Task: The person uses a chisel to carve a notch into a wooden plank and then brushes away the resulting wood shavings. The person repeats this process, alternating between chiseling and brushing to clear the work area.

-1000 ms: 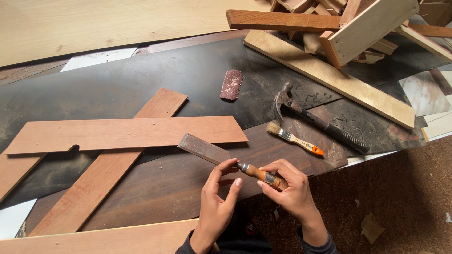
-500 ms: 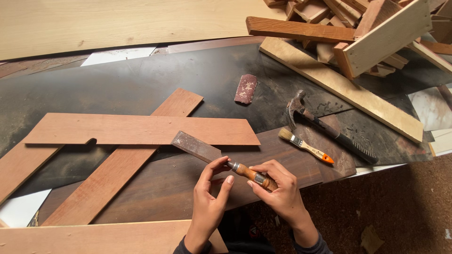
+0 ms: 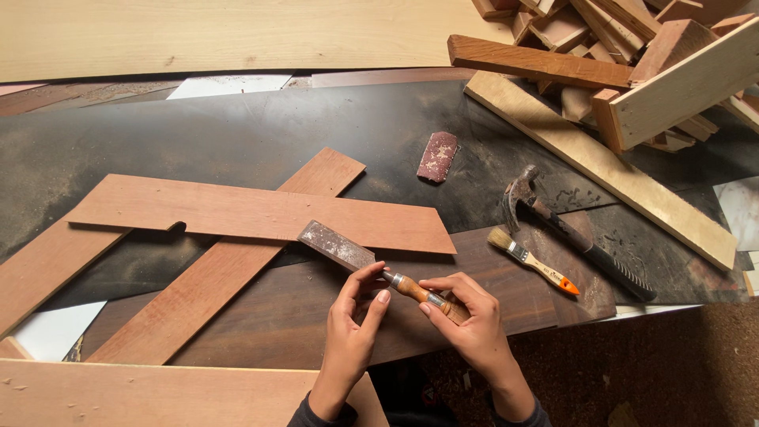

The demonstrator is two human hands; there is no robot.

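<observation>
- Chisel (image 3: pixel 371 265) held low over dark worktop (image 3: pixel 237 134); long axis runs from wooden handle at lower right up-left to flat blade, whose tip lies on the crossed reddish boards (image 3: pixel 261 213)
- Right hand (image 3: pixel 466 324) fingers closed round handle; left hand (image 3: pixel 356 316) fingers pinch the neck just behind blade, nearer the cutting end
- Versus half a second earlier: grip unchanged; blade tip sits slightly further along the upper board; hammer (image 3: pixel 569 233) and brush (image 3: pixel 531 261) not moved

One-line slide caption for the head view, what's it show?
Both hands, left hand and right hand, hold a wooden-handled chisel over crossed boards, beside hammer and paintbrush.
</observation>
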